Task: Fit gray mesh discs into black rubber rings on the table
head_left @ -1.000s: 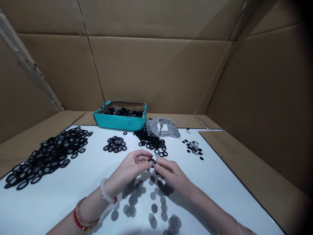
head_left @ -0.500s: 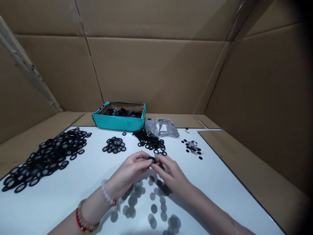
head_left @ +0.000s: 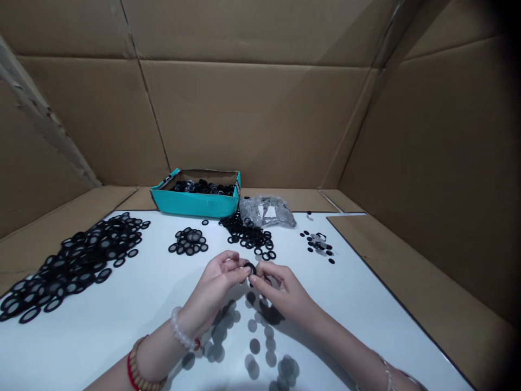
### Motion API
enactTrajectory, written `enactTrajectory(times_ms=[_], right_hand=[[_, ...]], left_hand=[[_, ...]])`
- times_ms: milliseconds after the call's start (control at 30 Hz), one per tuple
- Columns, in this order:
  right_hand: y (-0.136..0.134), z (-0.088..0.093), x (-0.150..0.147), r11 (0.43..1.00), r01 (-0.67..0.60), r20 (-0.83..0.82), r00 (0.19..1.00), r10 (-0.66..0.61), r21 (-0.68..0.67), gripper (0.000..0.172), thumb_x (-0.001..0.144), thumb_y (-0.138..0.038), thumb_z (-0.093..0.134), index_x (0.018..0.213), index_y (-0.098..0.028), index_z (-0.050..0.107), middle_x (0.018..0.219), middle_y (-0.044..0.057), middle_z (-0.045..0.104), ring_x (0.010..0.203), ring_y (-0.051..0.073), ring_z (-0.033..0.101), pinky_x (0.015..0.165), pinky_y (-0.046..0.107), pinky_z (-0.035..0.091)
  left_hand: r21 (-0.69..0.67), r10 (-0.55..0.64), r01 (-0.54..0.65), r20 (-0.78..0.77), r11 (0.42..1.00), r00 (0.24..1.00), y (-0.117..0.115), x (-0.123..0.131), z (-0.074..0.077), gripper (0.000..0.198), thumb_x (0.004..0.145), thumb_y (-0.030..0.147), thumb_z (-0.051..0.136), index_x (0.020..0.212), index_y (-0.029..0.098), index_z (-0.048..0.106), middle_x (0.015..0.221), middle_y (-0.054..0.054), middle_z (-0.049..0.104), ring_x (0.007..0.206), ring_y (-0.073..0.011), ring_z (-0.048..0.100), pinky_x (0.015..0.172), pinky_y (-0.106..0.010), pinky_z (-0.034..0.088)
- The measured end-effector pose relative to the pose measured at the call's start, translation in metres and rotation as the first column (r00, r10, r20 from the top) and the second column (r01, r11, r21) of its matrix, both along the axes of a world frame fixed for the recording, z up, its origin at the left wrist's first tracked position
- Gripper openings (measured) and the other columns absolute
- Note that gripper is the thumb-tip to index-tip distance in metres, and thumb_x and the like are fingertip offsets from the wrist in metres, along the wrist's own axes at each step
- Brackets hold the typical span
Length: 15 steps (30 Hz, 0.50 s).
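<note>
A small black ring (head_left: pixel 251 267) is pinched between both hands above the middle of the white table. My left hand (head_left: pixel 222 277) grips its left side with thumb and fingers. From the right, my right hand (head_left: pixel 280 285) closes its thumb and forefinger on the ring's edge. Whether a disc sits inside the ring is too small to tell. Below the hands, several thin grey discs (head_left: pixel 254 346) lie scattered. Beyond them is a loose pile of black rings (head_left: pixel 248 237). A smaller heap of rings with grey centres (head_left: pixel 188 242) lies to its left.
A large pile of rings with grey centres (head_left: pixel 81 260) spreads along the left. At the back stand a teal box (head_left: pixel 195 203) of rings and a clear plastic bag (head_left: pixel 268 212). Small dark discs (head_left: pixel 319 243) lie at right. Cardboard walls (head_left: pixel 260 119) enclose the table.
The ring has tilted more upright between the fingers, and both hands have shifted slightly. The whole view has moved a little; the piles look unchanged.
</note>
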State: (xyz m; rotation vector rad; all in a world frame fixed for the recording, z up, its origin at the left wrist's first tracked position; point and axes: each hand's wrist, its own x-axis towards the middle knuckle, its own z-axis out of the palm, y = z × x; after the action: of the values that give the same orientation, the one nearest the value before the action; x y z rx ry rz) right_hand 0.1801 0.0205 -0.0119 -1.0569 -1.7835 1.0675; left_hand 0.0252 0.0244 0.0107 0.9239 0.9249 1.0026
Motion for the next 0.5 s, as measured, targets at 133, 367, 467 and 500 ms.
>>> enactTrajectory(times_ms=[133, 367, 467, 500], right_hand=[[0.0001, 0.0005, 0.0014, 1.000, 0.005, 0.035, 0.999, -0.006, 0.012, 0.026, 0.086, -0.028, 0.049, 0.063, -0.018, 0.042, 0.061, -0.004, 0.040, 0.062, 0.012, 0.039, 0.060, 0.024, 0.030], [0.0013, 0.0047, 0.0041, 0.997, -0.071, -0.037, 0.997, 0.069, -0.041, 0.022, 0.091, -0.030, 0.042, 0.072, -0.019, 0.046, 0.067, -0.004, 0.044, 0.063, 0.012, 0.041, 0.060, 0.024, 0.031], [0.0027, 0.0032, 0.0049, 0.996, -0.072, -0.072, 0.995, 0.068, -0.054, 0.028, 0.092, -0.032, 0.039, 0.069, -0.018, 0.044, 0.065, -0.003, 0.043, 0.063, 0.012, 0.041, 0.060, 0.023, 0.031], [0.0033, 0.0023, 0.0050, 0.996, -0.068, -0.083, 0.995, 0.062, -0.063, 0.029, 0.092, -0.033, 0.039, 0.067, -0.018, 0.044, 0.065, -0.003, 0.043, 0.063, 0.012, 0.041, 0.060, 0.023, 0.031]], left_hand=[[0.061, -0.077, 0.084, -0.109, 0.995, 0.991, 0.0019, -0.0055, 0.0059, 0.014, 0.073, 0.021, 0.065, 0.075, 0.017, 0.052, 0.068, 0.004, 0.051, 0.066, -0.0091, 0.048, 0.063, -0.020, 0.037], [0.091, -0.117, 0.136, -0.183, 0.987, 0.976, 0.0053, -0.0085, 0.0070, 0.014, 0.077, 0.026, 0.062, 0.089, 0.018, 0.061, 0.084, -0.001, 0.059, 0.075, -0.0123, 0.052, 0.066, -0.022, 0.040], [0.092, -0.138, 0.157, -0.187, 0.983, 0.973, 0.0055, -0.0088, 0.0057, 0.017, 0.079, 0.028, 0.060, 0.092, 0.018, 0.064, 0.088, -0.003, 0.061, 0.081, -0.0143, 0.053, 0.072, -0.024, 0.042], [0.086, -0.142, 0.160, -0.182, 0.983, 0.973, 0.0056, -0.0088, 0.0055, 0.018, 0.079, 0.029, 0.059, 0.093, 0.018, 0.064, 0.090, -0.004, 0.061, 0.082, -0.0148, 0.053, 0.074, -0.025, 0.042]])
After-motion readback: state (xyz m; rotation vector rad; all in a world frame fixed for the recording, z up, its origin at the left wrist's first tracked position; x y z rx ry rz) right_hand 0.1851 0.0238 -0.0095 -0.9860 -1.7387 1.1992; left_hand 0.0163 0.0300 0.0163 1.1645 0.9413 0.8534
